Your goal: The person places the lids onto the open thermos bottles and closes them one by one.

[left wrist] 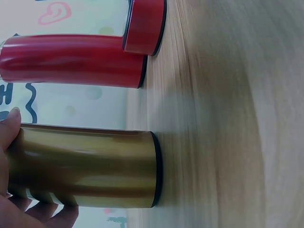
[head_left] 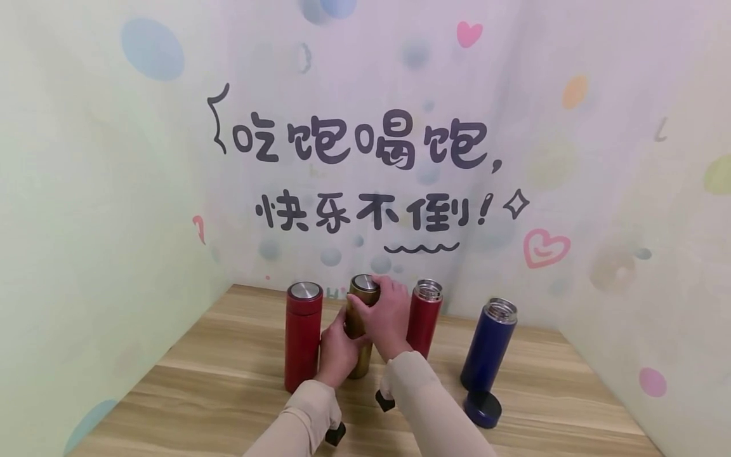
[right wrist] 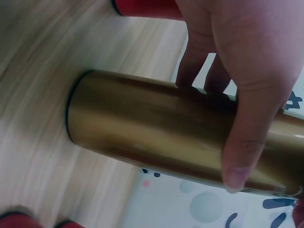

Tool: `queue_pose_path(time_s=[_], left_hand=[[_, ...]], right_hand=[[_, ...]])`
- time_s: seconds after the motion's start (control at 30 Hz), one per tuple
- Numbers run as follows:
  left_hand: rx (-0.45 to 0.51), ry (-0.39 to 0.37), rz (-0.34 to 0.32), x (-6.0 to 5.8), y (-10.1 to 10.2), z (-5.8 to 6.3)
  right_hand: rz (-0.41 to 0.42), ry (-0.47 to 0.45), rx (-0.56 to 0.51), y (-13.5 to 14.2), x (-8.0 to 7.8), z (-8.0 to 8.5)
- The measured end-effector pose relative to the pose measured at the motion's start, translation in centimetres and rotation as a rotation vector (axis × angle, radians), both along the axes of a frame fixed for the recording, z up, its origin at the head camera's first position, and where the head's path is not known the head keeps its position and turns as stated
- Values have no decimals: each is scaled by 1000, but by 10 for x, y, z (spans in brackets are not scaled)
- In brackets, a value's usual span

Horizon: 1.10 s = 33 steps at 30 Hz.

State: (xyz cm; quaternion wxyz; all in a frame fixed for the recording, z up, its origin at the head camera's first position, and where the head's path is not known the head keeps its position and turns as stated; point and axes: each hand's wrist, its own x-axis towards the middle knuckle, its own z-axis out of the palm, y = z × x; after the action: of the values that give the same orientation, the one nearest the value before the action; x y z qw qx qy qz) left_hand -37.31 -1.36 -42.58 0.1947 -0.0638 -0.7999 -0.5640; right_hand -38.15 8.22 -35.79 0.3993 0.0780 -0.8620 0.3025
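A gold thermos bottle [head_left: 360, 362] stands upright on the table, its silver-topped lid [head_left: 363, 282] in place. My left hand [head_left: 341, 350] grips the middle of its body; in the right wrist view the thumb [right wrist: 240, 166] lies across the gold side. My right hand [head_left: 388, 317] holds the bottle's upper end around the lid, with part of the lid's top showing. To the left stands a lidded red thermos bottle [head_left: 302, 349]. An uncapped red thermos bottle [head_left: 425, 317] is to the right, partly behind my right hand. Its likely lid, a red cap [left wrist: 145, 26], sits in front of it.
Farther right a blue thermos bottle [head_left: 489, 346] stands uncapped. A blue cap [head_left: 483, 408] lies on the table [head_left: 548, 406] in front of it. Behind everything hangs a printed backdrop [head_left: 365, 76], with pale walls at both sides.
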Motion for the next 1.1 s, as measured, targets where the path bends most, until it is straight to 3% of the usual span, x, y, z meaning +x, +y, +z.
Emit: queue_pose_path(time_s=[0.13, 0.37, 0.47, 0.7, 0.83, 1.0, 1.1], left_hand=[[-6, 6, 5, 1, 0, -1], [-25, 38, 8, 1, 2, -2], [-26, 45, 12, 1, 3, -1], [-26, 56, 22, -2, 2, -2], [-29, 52, 21, -1, 0, -2], [-25, 50, 19, -1, -1, -2], [-21, 50, 9, -1, -1, -2]], right_hand=[[72, -88, 2, 4, 0, 5], [510, -360, -244, 23, 1, 11], [607, -408, -296, 30, 4, 15], [543, -416, -219, 35, -5, 15], [491, -368, -176, 32, -8, 13], [370, -278, -136, 24, -8, 10], [253, -190, -75, 18, -7, 9]])
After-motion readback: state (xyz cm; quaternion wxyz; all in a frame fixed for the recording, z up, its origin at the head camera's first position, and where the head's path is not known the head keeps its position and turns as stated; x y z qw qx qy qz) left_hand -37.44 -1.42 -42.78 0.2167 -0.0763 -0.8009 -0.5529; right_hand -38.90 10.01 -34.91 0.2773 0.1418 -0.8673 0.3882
